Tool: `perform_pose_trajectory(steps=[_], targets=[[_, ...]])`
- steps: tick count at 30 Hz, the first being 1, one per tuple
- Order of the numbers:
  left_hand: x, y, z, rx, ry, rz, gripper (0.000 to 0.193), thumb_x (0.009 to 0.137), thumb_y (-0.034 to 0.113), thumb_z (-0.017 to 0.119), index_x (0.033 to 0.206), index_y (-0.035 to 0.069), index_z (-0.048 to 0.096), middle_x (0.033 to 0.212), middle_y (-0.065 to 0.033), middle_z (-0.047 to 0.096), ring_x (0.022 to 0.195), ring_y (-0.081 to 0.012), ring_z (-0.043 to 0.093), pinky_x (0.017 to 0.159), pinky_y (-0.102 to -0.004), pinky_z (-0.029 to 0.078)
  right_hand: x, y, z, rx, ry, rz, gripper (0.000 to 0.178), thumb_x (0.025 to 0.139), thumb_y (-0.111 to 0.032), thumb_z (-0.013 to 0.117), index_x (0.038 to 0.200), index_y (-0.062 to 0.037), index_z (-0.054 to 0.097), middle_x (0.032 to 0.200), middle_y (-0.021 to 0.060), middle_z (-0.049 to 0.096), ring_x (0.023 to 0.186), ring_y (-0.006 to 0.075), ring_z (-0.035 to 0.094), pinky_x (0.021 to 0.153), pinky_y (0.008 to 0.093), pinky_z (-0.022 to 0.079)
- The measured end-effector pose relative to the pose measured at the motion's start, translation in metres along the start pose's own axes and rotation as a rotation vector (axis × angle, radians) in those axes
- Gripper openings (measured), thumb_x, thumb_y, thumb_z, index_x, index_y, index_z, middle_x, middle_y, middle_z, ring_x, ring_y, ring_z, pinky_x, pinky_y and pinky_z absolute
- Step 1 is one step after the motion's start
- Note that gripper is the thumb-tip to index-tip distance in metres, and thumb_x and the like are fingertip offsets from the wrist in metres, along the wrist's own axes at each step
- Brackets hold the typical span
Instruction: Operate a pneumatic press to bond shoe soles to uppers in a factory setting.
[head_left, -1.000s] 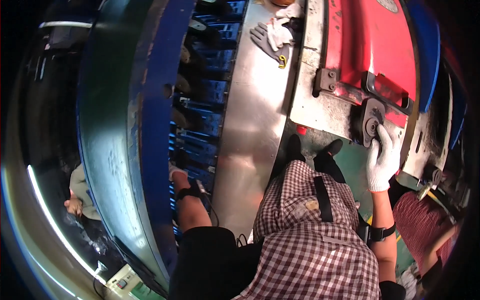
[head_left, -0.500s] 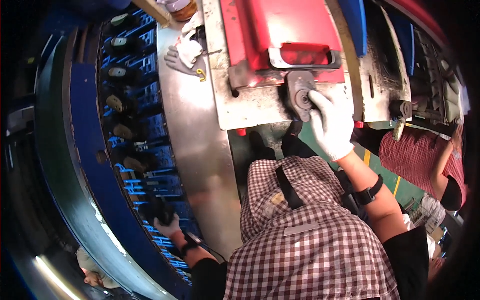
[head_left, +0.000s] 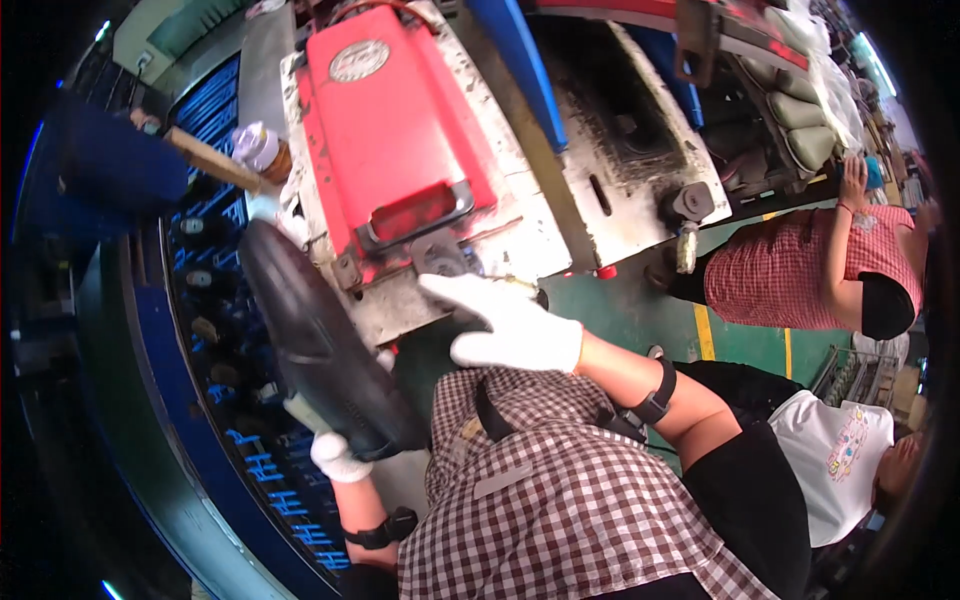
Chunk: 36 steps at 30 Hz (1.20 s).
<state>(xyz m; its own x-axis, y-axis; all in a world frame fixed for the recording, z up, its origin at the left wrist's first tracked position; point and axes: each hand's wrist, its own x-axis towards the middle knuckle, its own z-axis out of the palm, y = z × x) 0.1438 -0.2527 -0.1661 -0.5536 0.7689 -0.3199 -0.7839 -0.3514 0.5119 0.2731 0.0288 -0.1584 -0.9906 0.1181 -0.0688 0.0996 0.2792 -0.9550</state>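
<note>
My left hand (head_left: 340, 458), in a white glove, grips a black shoe (head_left: 318, 345) near its lower end, by a pale part at its side. The shoe stands out large and tilted, its other end pointing up and left. My right hand (head_left: 515, 325), also white-gloved, has its thumb and fingers apart and holds nothing. Its extended finger reaches to the dark grey block (head_left: 440, 255) at the front of a red machine cover (head_left: 390, 110); whether it touches cannot be told. A metal handle frame (head_left: 415, 218) sits on the cover's front end.
To the left runs a rack with blue prongs (head_left: 262, 468) carrying dark shoes (head_left: 200, 280). A second machine plate (head_left: 590, 190) with a similar dark knob (head_left: 692, 203) stands right. One person in a red checked garment (head_left: 770, 270) and another in a white shirt (head_left: 835, 450) are on the right.
My left hand has lifted the black shoe up from beside the rack. My right hand has moved off the grey block's knob, its fingers now spread. The whole view has swung.
</note>
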Motion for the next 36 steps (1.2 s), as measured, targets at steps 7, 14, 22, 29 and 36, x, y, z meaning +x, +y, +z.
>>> perform_pose_trajectory(steps=[7,14,22,29,36], targets=[[0.125,-0.071,0.12,0.808,-0.223,-0.068,0.106,0.086,0.027,0.08,0.166,0.001,0.015,0.169,-0.0248,0.026,0.157,-0.0317,0.026,0.126,-0.0439,0.024,-0.049,0.028,-0.071,0.469,0.424,-0.035,0.1,0.09,-0.033,0.071,0.166,-0.0003,0.015,0.174,0.0164,0.015,0.159,0.0243,0.016,0.128,0.0366,0.017],[0.191,-0.046,0.243,1.029,-0.404,0.426,0.101,0.086,0.017,0.07,0.167,0.002,0.012,0.171,-0.0222,0.023,0.161,-0.0306,0.018,0.128,-0.0428,0.019,-0.064,0.102,-0.242,-0.309,0.955,0.332,0.09,0.077,-0.04,0.079,0.157,-0.0147,0.048,0.138,0.0267,0.058,0.132,0.0339,0.057,0.11,0.0406,0.046],[0.303,-0.054,0.385,1.037,-0.653,0.947,0.068,0.093,0.023,0.073,0.153,0.003,0.047,0.155,-0.0205,0.051,0.149,-0.0321,0.044,0.122,-0.0423,0.033,0.012,0.166,-0.343,-0.959,0.908,0.638,0.08,0.073,-0.054,0.078,0.147,-0.0318,0.06,0.109,0.025,0.067,0.101,0.0399,0.069,0.086,0.0485,0.057],[0.319,-0.051,0.493,1.413,-0.973,0.606,0.068,0.1,0.034,0.064,0.156,0.003,0.04,0.142,-0.0213,0.059,0.122,-0.0276,0.061,0.11,-0.0401,0.044,0.015,0.187,-0.343,-1.01,0.803,0.689,0.083,0.076,-0.059,0.073,0.153,-0.035,0.052,0.12,0.0237,0.062,0.108,0.0404,0.066,0.092,0.0484,0.055],[0.375,-0.127,0.496,1.593,-0.793,1.181,0.044,0.097,0.031,0.061,0.13,0.002,0.061,0.123,-0.0258,0.064,0.118,-0.0427,0.06,0.104,-0.0467,0.047,-0.01,0.192,-0.362,-0.932,0.786,0.64,0.08,0.085,-0.066,0.066,0.153,-0.0285,0.052,0.132,0.0275,0.061,0.119,0.0431,0.062,0.097,0.0513,0.053]])
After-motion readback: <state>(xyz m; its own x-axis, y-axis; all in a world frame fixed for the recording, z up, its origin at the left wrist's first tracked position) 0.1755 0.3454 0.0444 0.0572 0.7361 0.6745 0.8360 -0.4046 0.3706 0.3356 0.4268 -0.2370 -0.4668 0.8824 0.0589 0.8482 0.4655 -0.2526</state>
